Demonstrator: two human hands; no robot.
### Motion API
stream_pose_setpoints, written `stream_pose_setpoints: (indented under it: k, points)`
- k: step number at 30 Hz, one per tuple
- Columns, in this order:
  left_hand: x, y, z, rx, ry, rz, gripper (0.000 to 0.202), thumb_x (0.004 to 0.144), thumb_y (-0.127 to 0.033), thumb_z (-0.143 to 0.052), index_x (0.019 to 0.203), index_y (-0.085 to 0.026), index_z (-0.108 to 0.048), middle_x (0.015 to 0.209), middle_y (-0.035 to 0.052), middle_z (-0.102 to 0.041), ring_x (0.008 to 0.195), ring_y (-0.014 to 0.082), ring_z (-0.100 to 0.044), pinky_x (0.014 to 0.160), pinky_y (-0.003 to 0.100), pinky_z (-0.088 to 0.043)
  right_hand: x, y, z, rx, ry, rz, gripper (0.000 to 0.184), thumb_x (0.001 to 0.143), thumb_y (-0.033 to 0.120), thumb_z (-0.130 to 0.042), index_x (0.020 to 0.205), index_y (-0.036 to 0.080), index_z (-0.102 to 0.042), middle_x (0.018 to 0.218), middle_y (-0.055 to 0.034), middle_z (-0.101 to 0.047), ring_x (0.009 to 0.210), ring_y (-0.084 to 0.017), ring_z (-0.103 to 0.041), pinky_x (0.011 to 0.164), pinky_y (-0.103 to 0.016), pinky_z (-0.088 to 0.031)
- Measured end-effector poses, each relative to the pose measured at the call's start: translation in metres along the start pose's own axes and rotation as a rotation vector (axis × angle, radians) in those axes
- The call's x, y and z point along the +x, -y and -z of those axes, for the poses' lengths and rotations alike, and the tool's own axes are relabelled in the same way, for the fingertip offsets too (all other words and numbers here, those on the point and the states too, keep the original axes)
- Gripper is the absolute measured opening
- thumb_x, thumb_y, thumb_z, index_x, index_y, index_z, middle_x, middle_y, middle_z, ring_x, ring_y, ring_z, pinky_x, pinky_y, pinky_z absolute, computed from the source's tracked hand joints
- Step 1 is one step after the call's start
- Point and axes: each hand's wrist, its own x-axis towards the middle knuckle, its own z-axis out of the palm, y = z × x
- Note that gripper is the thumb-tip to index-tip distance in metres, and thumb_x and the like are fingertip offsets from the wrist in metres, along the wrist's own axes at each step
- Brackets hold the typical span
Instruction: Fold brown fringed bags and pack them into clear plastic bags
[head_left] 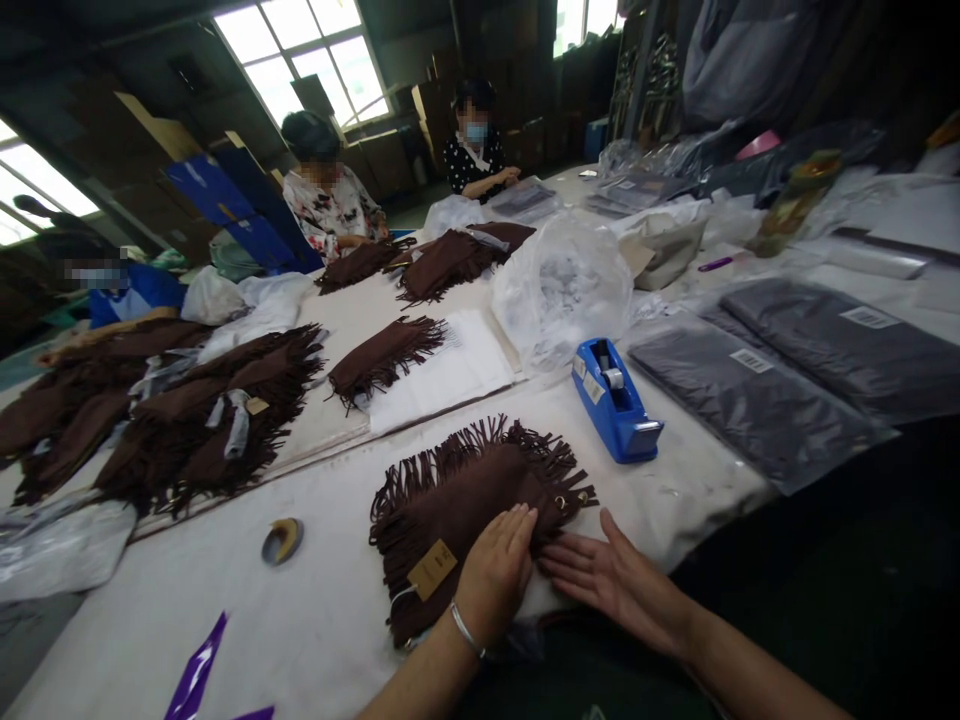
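Observation:
A dark brown fringed bag (469, 490) lies flat on the white-covered table in front of me, its fringe spread along the far edge. A tan paper tag (433, 570) rests on its left part, tied by a white string. Small metal rings show at its right end. My left hand (499, 565), with a bangle at the wrist, lies flat on the bag's near part, fingers stretched out. At the bag's near right edge, my right hand (600, 580) is held with straight fingers and raised thumb, the fingertips touching or very close to the brown material.
A blue tape dispenser (616, 405) stands beyond the bag. Grey items in clear bags (757, 380) lie to the right. More brown fringed bags (225, 410) are piled left. A tape roll (283, 541) and purple-handled scissors (196, 670) lie nearer. Several co-workers sit across the table.

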Motion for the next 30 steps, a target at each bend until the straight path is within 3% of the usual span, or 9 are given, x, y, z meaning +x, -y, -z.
stream_pose_setpoints:
  k: [7, 11, 15, 17, 18, 21, 24, 27, 30]
  points:
    - [-0.008, -0.008, 0.011, 0.045, -0.003, -0.039, 0.049, 0.081, 0.0, -0.035, 0.129, -0.007, -0.044, 0.13, 0.0113, -0.052, 0.124, 0.019, -0.045, 0.102, 0.036, -0.046, 0.081, 0.026, -0.007, 0.221, 0.05, 0.252, 0.074, 0.083, 0.073, -0.028, 0.115, 0.014, -0.059, 0.118, -0.0134, -0.06, 0.12, -0.028, -0.046, 0.103, -0.05, -0.033]
    - [-0.011, -0.008, 0.003, 0.01, 0.067, -0.047, 0.049, 0.082, -0.002, -0.036, 0.129, -0.009, -0.044, 0.131, 0.0112, -0.052, 0.123, 0.02, -0.046, 0.101, 0.038, -0.046, 0.09, 0.049, 0.007, 0.176, -0.022, 0.445, 0.064, 0.084, 0.069, -0.032, 0.115, 0.019, -0.06, 0.123, -0.0093, -0.058, 0.122, -0.024, -0.045, 0.104, -0.048, -0.034]
    - [-0.012, -0.012, 0.009, -0.147, 0.068, -0.014, 0.041, 0.085, -0.014, -0.046, 0.126, -0.015, -0.048, 0.129, 0.0096, -0.054, 0.122, 0.0211, -0.047, 0.1, 0.041, -0.046, 0.085, 0.052, -0.001, -0.471, -0.135, 0.579, 0.07, 0.09, 0.062, -0.016, 0.112, 0.012, -0.06, 0.12, -0.0077, -0.06, 0.118, -0.017, -0.049, 0.101, -0.038, -0.036]
    - [-0.019, -0.009, 0.022, -0.246, -0.002, 0.009, 0.037, 0.085, -0.014, -0.049, 0.122, -0.017, -0.051, 0.122, 0.0081, -0.059, 0.117, 0.0194, -0.051, 0.099, 0.039, -0.046, 0.089, 0.039, -0.01, -0.859, -0.149, 0.605, 0.06, 0.089, 0.058, -0.03, 0.107, 0.012, -0.062, 0.119, -0.0081, -0.061, 0.12, -0.015, -0.046, 0.101, -0.034, -0.037]
    - [-0.025, -0.005, 0.03, -0.286, -0.063, 0.041, 0.036, 0.085, -0.012, -0.05, 0.12, -0.018, -0.052, 0.115, 0.0069, -0.063, 0.111, 0.0178, -0.055, 0.096, 0.038, -0.046, 0.092, 0.031, -0.015, -1.051, -0.133, 0.607, 0.059, 0.086, 0.056, -0.042, 0.117, 0.007, -0.055, 0.132, -0.0075, -0.048, 0.128, -0.016, -0.035, 0.108, -0.033, -0.02]
    - [-0.056, 0.02, 0.055, -0.34, -0.293, 0.31, 0.032, 0.084, -0.011, -0.051, 0.114, -0.022, -0.057, 0.096, 0.0034, -0.067, 0.09, 0.0155, -0.061, 0.087, 0.034, -0.047, 0.101, 0.008, -0.027, -1.606, -0.078, 0.592, 0.072, 0.078, 0.045, -0.064, 0.136, 0.012, -0.036, 0.145, -0.0097, -0.027, 0.136, -0.022, -0.015, 0.112, -0.045, -0.007]
    - [-0.096, 0.057, 0.074, -0.426, -0.447, 0.872, 0.024, 0.087, -0.027, -0.052, 0.109, -0.023, -0.059, 0.099, 0.0043, -0.065, 0.094, 0.0195, -0.06, 0.089, 0.037, -0.046, 0.096, 0.0, -0.039, -1.839, 0.015, 0.548, 0.07, 0.085, 0.043, -0.055, 0.142, 0.015, -0.025, 0.149, -0.01, -0.017, 0.137, -0.024, -0.009, 0.113, -0.049, -0.009]
    - [-0.129, 0.09, 0.086, -0.823, -0.523, 1.357, 0.033, 0.087, -0.04, -0.051, 0.11, -0.017, -0.057, 0.106, 0.0089, -0.064, 0.104, 0.0232, -0.059, 0.096, 0.04, -0.044, 0.072, 0.011, -0.041, -1.654, 0.241, 0.479, 0.051, 0.091, 0.041, -0.046, 0.139, 0.026, -0.034, 0.149, -0.0033, -0.021, 0.137, -0.023, -0.013, 0.114, -0.047, -0.01]
    - [-0.146, 0.114, 0.094, -1.364, -0.561, 1.523, 0.04, 0.087, -0.039, -0.051, 0.113, -0.009, -0.054, 0.111, 0.0162, -0.063, 0.105, 0.0244, -0.06, 0.097, 0.039, -0.046, 0.053, 0.038, -0.018, -1.127, -0.061, 0.455, 0.042, 0.094, 0.043, -0.036, 0.131, 0.025, -0.046, 0.141, -0.0055, -0.039, 0.132, -0.023, -0.03, 0.113, -0.044, -0.016]
